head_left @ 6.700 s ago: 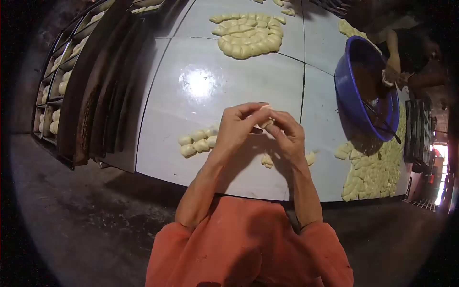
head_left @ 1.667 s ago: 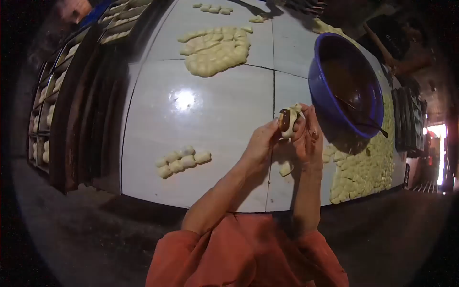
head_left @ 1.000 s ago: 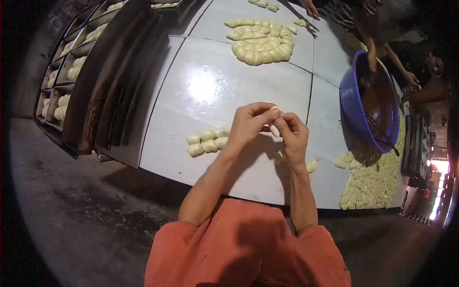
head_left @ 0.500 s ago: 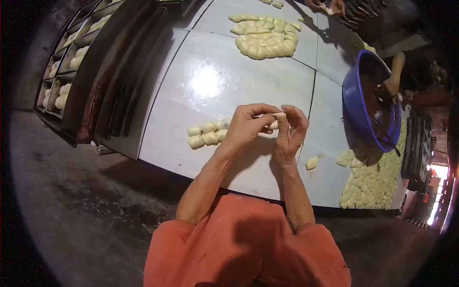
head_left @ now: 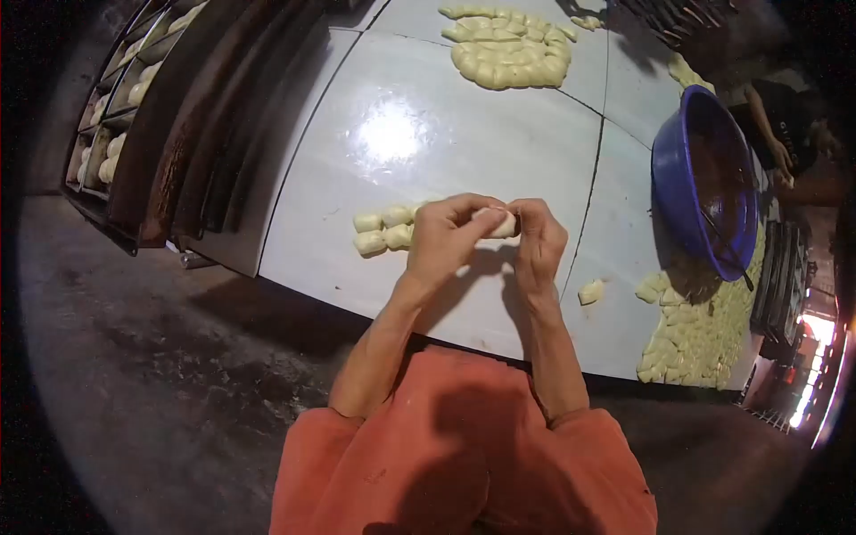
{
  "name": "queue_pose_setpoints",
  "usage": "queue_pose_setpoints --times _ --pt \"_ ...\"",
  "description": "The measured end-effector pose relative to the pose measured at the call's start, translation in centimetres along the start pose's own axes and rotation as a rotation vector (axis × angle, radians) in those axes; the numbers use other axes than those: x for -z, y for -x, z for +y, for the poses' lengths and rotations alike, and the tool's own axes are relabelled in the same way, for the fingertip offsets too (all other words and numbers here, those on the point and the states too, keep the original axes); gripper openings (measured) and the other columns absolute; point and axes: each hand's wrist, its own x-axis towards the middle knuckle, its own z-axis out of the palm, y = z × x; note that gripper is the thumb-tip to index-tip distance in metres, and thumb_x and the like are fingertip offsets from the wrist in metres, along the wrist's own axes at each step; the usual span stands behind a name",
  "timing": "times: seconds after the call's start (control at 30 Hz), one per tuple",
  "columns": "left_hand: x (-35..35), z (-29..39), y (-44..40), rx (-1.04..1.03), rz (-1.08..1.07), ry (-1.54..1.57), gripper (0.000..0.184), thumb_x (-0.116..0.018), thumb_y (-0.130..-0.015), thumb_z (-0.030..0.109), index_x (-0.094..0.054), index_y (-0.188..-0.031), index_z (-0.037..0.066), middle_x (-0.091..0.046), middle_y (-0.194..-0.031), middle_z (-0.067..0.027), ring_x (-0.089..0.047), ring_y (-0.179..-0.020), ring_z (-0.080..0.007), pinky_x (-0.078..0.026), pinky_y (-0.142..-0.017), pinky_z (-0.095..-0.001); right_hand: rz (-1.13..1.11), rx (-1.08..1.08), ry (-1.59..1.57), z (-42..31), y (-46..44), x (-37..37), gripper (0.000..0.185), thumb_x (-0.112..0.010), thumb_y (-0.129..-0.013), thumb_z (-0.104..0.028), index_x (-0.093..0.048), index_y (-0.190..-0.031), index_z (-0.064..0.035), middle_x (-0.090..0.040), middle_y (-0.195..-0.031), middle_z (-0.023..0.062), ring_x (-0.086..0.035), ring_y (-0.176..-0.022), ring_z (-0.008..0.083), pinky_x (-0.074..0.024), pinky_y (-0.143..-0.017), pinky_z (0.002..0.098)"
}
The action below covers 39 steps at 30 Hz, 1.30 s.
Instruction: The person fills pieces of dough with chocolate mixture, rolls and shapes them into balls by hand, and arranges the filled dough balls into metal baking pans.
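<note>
Between my two hands is a small piece of pale dough (head_left: 506, 226), held above the white tabletop. My left hand (head_left: 446, 234) has its thumb and fingers closed round the left end of it. The fingers of my right hand (head_left: 540, 241) pinch its right end. Part of the dough is hidden behind my fingers. Beside my left hand, two short rows of shaped dough pieces (head_left: 383, 229) lie on the table. A single flat dough piece (head_left: 591, 292) rests to the right of my right hand.
A purple basin (head_left: 670, 178) with brown filling and a utensil stands at the right. Cut dough pieces (head_left: 695, 339) cover the table's near right corner. More dough (head_left: 513, 58) lies at the far side. Trays of dough (head_left: 111, 147) stand left. Another person's hand (head_left: 783, 160) is beyond the basin.
My hands have closed round the dough, which now looks rounder and thicker. The other person's hand has come out of the basin. The view has shifted slightly.
</note>
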Motion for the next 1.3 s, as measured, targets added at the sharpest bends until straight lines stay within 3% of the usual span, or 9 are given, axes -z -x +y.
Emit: queue_pose_setpoints --times 0.1,0.33,0.4,0.47,0.57,0.93,1.0,1.1,1.3 --pt "2.0 -0.3 0.1 0.109 -0.002 -0.03 0.024 -0.069 -0.094 0.018 -0.073 -0.106 -0.002 -0.071 -0.081 -0.0042 -0.06 -0.07 -0.006 -0.048 -0.06 -0.0215 -0.261 0.218 0.223 -1.2 0.8 0.9 0.037 -0.075 -0.088 -0.012 -0.063 -0.122 -0.0061 -0.063 -0.123 0.0128 -0.063 -0.105 0.0232 -0.0537 -0.084 0.0341" --pt "4.4 1.2 1.0 -0.053 0.1 -0.3 0.048 -0.056 -0.102 0.03 -0.054 -0.139 0.0 -0.072 -0.091 -0.0129 -0.064 -0.078 -0.0133 -0.052 -0.068 -0.0287 -0.252 -0.08 0.037 -0.2 -0.6 -0.3 0.026 -0.07 -0.09 -0.008 -0.066 -0.114 0.0005 -0.069 -0.104 0.0109 -0.066 -0.097 0.018 -0.054 -0.083 0.0305" --pt "6.6 3.1 0.9 -0.138 0.035 -0.754 0.057 -0.063 -0.096 0.035 -0.051 -0.141 0.002 -0.069 -0.102 -0.0176 -0.067 -0.093 -0.0296 -0.049 -0.095 -0.0406 -0.1 -0.392 -0.249 -1.1 -1.3 -1.4 0.022 -0.066 -0.092 -0.009 -0.066 -0.11 0.0031 -0.069 -0.102 0.0092 -0.065 -0.091 0.0152 -0.0541 -0.081 0.0306" --pt "8.7 2.1 0.1 -0.324 -0.127 -1.014 0.058 -0.07 -0.09 0.034 -0.054 -0.138 0.006 -0.062 -0.128 -0.019 -0.06 -0.118 -0.0315 -0.038 -0.111 -0.0464 -0.154 -0.381 -0.143 -1.1 -2.4 -2.0 0.024 -0.065 -0.093 -0.013 -0.066 -0.111 0.0032 -0.068 -0.1 0.0109 -0.064 -0.087 0.0156 -0.0535 -0.08 0.0313" --pt "8.8 0.6 0.1 -0.384 -0.197 -1.126 0.065 -0.079 -0.078 0.034 -0.057 -0.133 0.006 -0.058 -0.131 -0.015 -0.055 -0.123 -0.0306 -0.033 -0.112 -0.0484 -0.556 -0.23 0.419 0.4 -3.3 -2.1 0.034 -0.061 -0.094 -0.02 -0.062 -0.121 0.0014 -0.066 -0.109 0.018 -0.065 -0.093 0.0269 -0.0522 -0.084 0.037" --pt "8.8 -2.1 -2.0 -0.447 -0.27 -1.082 0.04 -0.077 -0.073 0.015 -0.064 -0.11 0.006 -0.062 -0.095 -0.0075 -0.059 -0.095 -0.0267 -0.043 -0.086 -0.042 -0.728 -0.013 0.468 -0.6 -3.1 -2.5 0.046 -0.074 -0.083 -0.015 -0.059 -0.124 -0.0022 -0.063 -0.115 0.0143 -0.064 -0.097 0.0314 -0.0527 -0.082 0.0396" --pt "9.1 -1.2 -1.7 -0.482 -0.245 -1.006 0.066 -0.081 -0.071 0.017 -0.056 -0.131 0.005 -0.064 -0.1 -0.0084 -0.059 -0.099 -0.0267 -0.043 -0.089 -0.0438 -0.734 -0.012 0.483 -0.5 -3.1 -2.0 0.049 -0.076 -0.082 -0.023 -0.059 -0.124 -0.0031 -0.063 -0.116 0.0147 -0.065 -0.097 0.0319 -0.0535 -0.083 0.0392" --pt "10.6 -0.2 -1.0 -0.442 -0.353 -1.092 0.121 -0.092 -0.056 0.038 -0.029 -0.156 0.012 -0.05 -0.143 -0.0175 -0.052 -0.126 -0.0342 -0.037 -0.106 -0.0488 -0.694 0.078 0.717 -1.2 -2.5 -1.5 0.084 -0.078 -0.073 -0.058 -0.055 -0.136 -0.0086 -0.055 -0.136 0.0199 -0.061 -0.113 0.0384 -0.0511 -0.094 0.044" --pt "16.0 3.2 -0.1 -0.29 -0.39 -1.195 0.119 -0.092 -0.052 0.043 -0.036 -0.152 0.01 -0.044 -0.148 -0.0202 -0.05 -0.128 -0.0374 -0.04 -0.107 -0.0481 -0.639 0.364 0.828 0.0 -3.2 -3.0 0.098 -0.075 -0.066 -0.07 -0.052 -0.141 -0.0114 -0.052 -0.139 0.0218 -0.056 -0.119 0.04 -0.0464 -0.098 0.0496"
